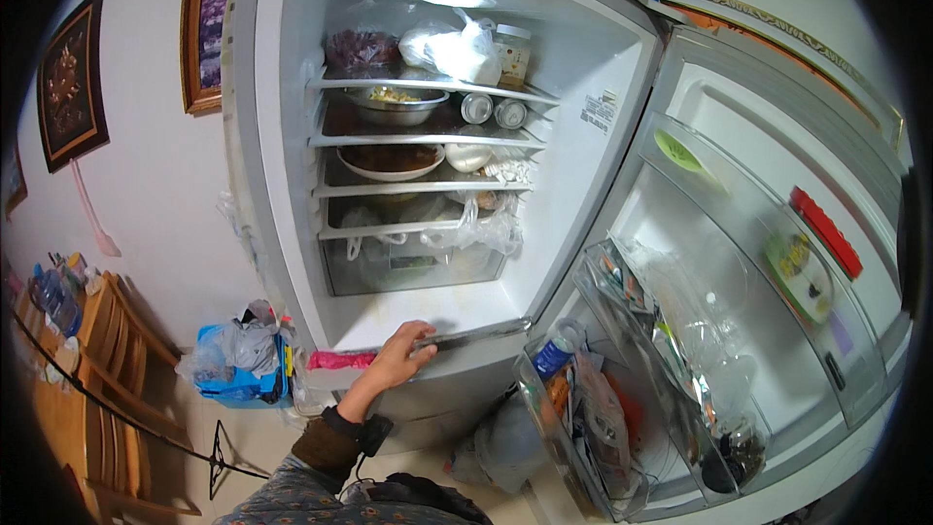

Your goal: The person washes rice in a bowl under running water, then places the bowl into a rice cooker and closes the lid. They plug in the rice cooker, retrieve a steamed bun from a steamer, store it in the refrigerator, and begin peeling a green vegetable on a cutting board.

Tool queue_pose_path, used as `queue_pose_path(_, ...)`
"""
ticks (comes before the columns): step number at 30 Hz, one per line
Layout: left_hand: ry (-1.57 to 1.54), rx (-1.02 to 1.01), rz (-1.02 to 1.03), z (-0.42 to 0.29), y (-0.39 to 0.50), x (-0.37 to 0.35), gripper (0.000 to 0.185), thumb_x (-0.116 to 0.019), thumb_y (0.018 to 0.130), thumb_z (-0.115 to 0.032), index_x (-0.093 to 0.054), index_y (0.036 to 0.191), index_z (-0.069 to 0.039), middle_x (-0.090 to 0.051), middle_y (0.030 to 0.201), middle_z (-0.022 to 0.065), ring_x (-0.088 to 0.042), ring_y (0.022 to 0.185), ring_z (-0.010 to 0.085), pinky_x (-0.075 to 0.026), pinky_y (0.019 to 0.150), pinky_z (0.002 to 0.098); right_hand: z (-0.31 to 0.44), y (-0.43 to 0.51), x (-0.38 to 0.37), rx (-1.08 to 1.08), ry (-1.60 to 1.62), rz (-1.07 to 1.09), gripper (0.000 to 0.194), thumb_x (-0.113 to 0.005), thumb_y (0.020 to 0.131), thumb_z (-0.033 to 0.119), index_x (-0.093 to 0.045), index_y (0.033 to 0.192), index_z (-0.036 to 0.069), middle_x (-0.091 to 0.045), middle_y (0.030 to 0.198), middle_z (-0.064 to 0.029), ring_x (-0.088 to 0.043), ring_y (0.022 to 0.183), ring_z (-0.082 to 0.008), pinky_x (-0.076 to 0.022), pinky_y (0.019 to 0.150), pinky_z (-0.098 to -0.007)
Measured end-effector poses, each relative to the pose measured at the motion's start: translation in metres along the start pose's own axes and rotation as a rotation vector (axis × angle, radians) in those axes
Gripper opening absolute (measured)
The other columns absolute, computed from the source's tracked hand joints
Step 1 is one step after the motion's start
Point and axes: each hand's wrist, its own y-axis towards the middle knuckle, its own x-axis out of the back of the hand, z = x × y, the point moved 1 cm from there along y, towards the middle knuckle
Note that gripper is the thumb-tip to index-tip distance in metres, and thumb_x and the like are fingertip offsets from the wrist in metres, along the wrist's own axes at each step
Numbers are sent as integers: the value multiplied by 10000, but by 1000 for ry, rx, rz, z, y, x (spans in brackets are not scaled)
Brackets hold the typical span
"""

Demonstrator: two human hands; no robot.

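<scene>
My left hand (401, 357) is at the front sill of an open refrigerator, beside a bunched pink cloth or bag (339, 360). Its thumb stands apart from the fingers and it holds nothing. My right hand is out of view. On the refrigerator shelves are a white plastic bag (466, 51), a lidded jar (512, 57), a steel bowl with food (401, 111), two cans lying end-on (477, 109), a white dish of dark food (390, 162) and a pale round item (468, 156). Clear plastic bags (485, 227) hang over the drawer (415, 273) below.
The open refrigerator door (736, 73) spans the right side, its racks holding bags, a blue-labelled container (552, 359) and a red item (826, 232). A blue bin (248, 390) heaped with bags stands left on the floor. Wooden chairs (124, 350) and a thin black stand (216, 459) are farther left.
</scene>
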Motion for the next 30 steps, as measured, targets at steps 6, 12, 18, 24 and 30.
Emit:
queue_pose_path(6,45,49,107,-23,-75,3,345,-633,899,-186,-537,1202,-54,-495,1243,133,-572,1052,278,-505,851,368,45,11,-6,-20,203,49,589,-522,915,118,-277,1450,101,-490,1256,-117,-546,895,-206,-460,794,-347)
queue_pose_path(12,126,61,166,-26,-127,25,330,-616,918,-198,-541,1197,-37,-511,1227,128,-597,1048,260,-500,852,359,34,16,-3,6,247,129,682,-470,866,11,-214,1490,114,-437,1378,-115,-567,962,-244,-480,759,-346)
queue_pose_path(18,75,51,219,-16,-136,41,350,-603,918,-206,-534,1219,-41,-536,1204,156,-620,999,291,-505,838,379,68,-11,-8,49,187,113,714,-424,840,-16,-205,1502,139,-453,1382,-117,-568,928,-258,-472,768,-344)
queue_pose_path(24,61,-12,290,-11,-127,70,344,-594,922,-216,-537,1213,-41,-548,1189,159,-610,1010,299,-493,845,384,68,-2,-28,44,259,-77,667,-481,822,-41,-376,1432,208,-522,1300,-118,-600,802,-230,-491,671,-308)
queue_pose_path(30,50,56,428,15,-149,111,355,-595,925,-240,-540,1210,-35,-578,1161,167,-626,992,299,-500,839,379,40,14,-28,-43,176,-122,863,-349,768,-105,-229,1480,367,-416,1413,-86,-594,754,-147,-488,601,-251)
